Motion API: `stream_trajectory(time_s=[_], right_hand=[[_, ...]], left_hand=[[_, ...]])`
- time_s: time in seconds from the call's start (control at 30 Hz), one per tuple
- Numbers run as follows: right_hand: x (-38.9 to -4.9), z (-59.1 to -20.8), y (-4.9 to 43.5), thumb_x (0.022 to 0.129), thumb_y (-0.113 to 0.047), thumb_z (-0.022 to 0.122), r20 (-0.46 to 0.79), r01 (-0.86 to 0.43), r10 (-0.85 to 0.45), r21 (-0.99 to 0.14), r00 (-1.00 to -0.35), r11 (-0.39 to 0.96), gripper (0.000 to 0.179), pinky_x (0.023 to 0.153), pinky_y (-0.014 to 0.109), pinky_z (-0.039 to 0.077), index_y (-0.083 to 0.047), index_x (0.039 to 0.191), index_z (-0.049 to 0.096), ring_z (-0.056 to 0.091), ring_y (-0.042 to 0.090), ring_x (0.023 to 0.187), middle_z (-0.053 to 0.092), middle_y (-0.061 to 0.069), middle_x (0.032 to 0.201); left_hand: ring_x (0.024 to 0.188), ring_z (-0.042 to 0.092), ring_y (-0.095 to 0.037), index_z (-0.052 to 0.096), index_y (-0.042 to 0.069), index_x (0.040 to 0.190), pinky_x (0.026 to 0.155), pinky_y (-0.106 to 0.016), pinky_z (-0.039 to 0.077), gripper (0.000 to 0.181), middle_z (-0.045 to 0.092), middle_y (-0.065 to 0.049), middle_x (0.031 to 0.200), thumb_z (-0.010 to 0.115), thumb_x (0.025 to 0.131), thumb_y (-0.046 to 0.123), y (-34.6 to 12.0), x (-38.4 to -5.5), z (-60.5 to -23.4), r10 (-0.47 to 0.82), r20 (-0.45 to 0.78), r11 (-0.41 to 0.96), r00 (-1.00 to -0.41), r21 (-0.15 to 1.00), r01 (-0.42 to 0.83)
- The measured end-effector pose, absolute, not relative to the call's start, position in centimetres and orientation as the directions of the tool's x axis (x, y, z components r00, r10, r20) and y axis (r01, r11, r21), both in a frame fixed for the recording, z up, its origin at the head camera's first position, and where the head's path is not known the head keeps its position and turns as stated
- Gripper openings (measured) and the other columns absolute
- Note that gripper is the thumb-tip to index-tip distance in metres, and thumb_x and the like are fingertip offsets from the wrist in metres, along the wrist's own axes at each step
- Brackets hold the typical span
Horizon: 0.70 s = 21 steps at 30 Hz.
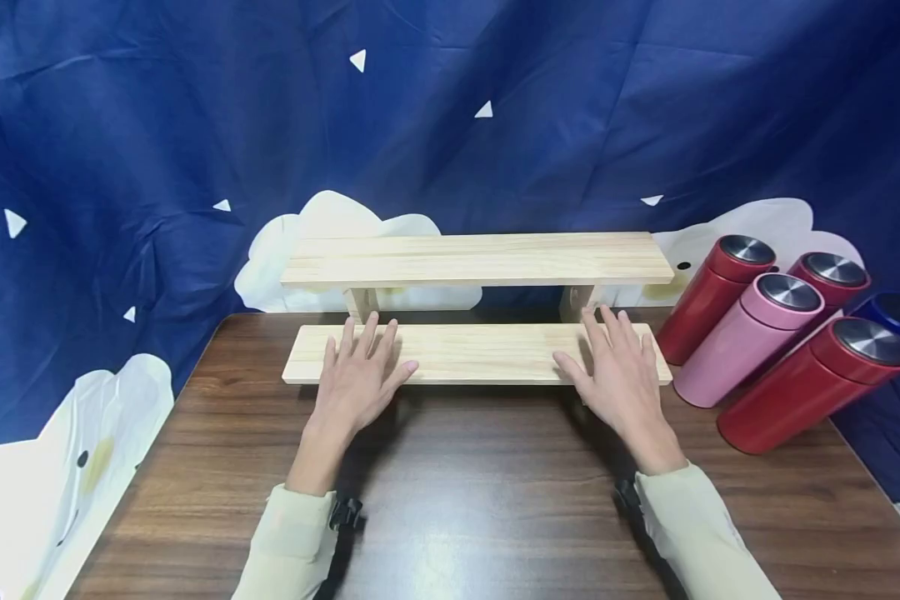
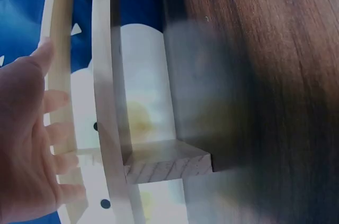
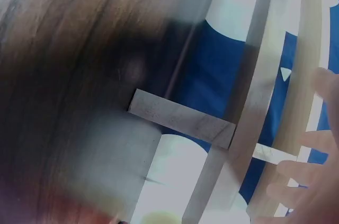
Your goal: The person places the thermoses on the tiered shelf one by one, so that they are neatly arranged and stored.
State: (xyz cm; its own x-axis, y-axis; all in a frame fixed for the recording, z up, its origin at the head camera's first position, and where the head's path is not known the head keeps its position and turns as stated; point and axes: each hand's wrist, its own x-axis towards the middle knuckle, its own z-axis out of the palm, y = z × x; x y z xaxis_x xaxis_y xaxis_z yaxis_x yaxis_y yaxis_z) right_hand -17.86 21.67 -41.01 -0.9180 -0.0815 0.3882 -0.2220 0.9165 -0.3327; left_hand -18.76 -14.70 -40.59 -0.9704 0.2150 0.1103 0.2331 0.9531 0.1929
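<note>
A two-tier pale wooden shelf stands at the back of the table, its upper board set behind and above the lower board. My left hand, fingers spread and straight, overlaps the left part of the lower board in the head view. Toward the board's right end is my right hand, likewise spread, palm down. Neither hand holds anything. Both wrist views look in under the shelf, where an upright support and another support hold the boards above the table.
Right of the shelf stand several flasks with steel-topped lids: a pink flask, a front red flask, a back red flask and another red one behind. A blue one is partly hidden. A blue cloth hangs behind the brown table.
</note>
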Motion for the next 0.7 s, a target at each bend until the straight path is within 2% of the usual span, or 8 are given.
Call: stream_trajectory(time_s=[0.1, 0.17, 0.4, 0.53, 0.6, 0.7], right_hand=[[-17.7, -41.0, 22.1, 0.091, -0.039, 0.071, 0.451, -0.255, -0.06, -0.385, -0.89, 0.887, 0.073, 0.104, 0.069, 0.032, -0.003, 0.149, 0.046, 0.039, 0.048, 0.136, 0.043, 0.025, 0.15], [-17.6, -40.9, 22.4, 0.09, -0.032, 0.074, 0.482, -0.27, -0.026, -0.444, -0.876, 0.854, 0.069, 0.1, 0.066, 0.037, -0.003, 0.147, 0.049, 0.044, 0.046, 0.132, 0.048, 0.023, 0.147], [-17.3, -40.6, 23.4, 0.088, -0.022, 0.075, 0.54, -0.297, 0.097, -0.595, -0.836, 0.747, 0.059, 0.096, 0.061, 0.041, -0.002, 0.14, 0.056, 0.054, 0.043, 0.121, 0.059, 0.023, 0.133], [-17.2, -40.6, 23.9, 0.088, -0.017, 0.076, 0.544, -0.292, 0.15, -0.639, -0.825, 0.712, 0.055, 0.091, 0.057, 0.047, -0.001, 0.137, 0.058, 0.058, 0.041, 0.115, 0.062, 0.024, 0.126], [-17.2, -40.5, 24.2, 0.087, -0.016, 0.077, 0.54, -0.282, 0.175, -0.656, -0.823, 0.7, 0.053, 0.089, 0.05, 0.05, -0.001, 0.135, 0.059, 0.06, 0.038, 0.114, 0.064, 0.021, 0.125], [-17.1, -40.4, 24.6, 0.089, -0.015, 0.076, 0.508, -0.262, 0.198, -0.693, -0.838, 0.671, 0.052, 0.086, 0.029, 0.054, -0.001, 0.135, 0.059, 0.064, 0.035, 0.111, 0.066, 0.018, 0.124]], left_hand=[[0.153, 0.008, -0.038, 0.03, 0.018, 0.16, 0.118, -0.063, 0.011, 0.077, 0.02, -0.012, 0.167, 0.035, 0.101, 0.066, -15.0, -18.9, -40.6, 0.221, 0.133, 0.944, -0.966, 0.22, 0.246], [0.152, 0.014, -0.038, 0.036, 0.015, 0.158, 0.118, -0.063, 0.016, 0.074, 0.027, -0.014, 0.164, 0.04, 0.101, 0.063, -15.2, -19.0, -40.6, 0.222, 0.167, 0.938, -0.961, 0.234, 0.257], [0.14, 0.038, -0.04, 0.053, 0.011, 0.146, 0.11, -0.06, 0.032, 0.059, 0.048, -0.019, 0.149, 0.055, 0.101, 0.049, -16.2, -19.2, -40.9, 0.2, 0.33, 0.919, -0.923, 0.263, 0.293], [0.133, 0.045, -0.039, 0.059, 0.009, 0.14, 0.103, -0.06, 0.038, 0.052, 0.054, -0.019, 0.142, 0.06, 0.1, 0.042, -16.6, -19.3, -41.0, 0.174, 0.396, 0.907, -0.902, 0.291, 0.303], [0.131, 0.047, -0.039, 0.061, 0.009, 0.138, 0.101, -0.06, 0.039, 0.05, 0.056, -0.018, 0.14, 0.061, 0.099, 0.04, -16.9, -19.3, -41.1, 0.158, 0.416, 0.901, -0.896, 0.311, 0.303], [0.129, 0.049, -0.039, 0.063, 0.008, 0.135, 0.1, -0.06, 0.039, 0.047, 0.058, -0.017, 0.137, 0.062, 0.098, 0.037, -17.3, -19.4, -41.5, 0.131, 0.426, 0.893, -0.895, 0.341, 0.293]])
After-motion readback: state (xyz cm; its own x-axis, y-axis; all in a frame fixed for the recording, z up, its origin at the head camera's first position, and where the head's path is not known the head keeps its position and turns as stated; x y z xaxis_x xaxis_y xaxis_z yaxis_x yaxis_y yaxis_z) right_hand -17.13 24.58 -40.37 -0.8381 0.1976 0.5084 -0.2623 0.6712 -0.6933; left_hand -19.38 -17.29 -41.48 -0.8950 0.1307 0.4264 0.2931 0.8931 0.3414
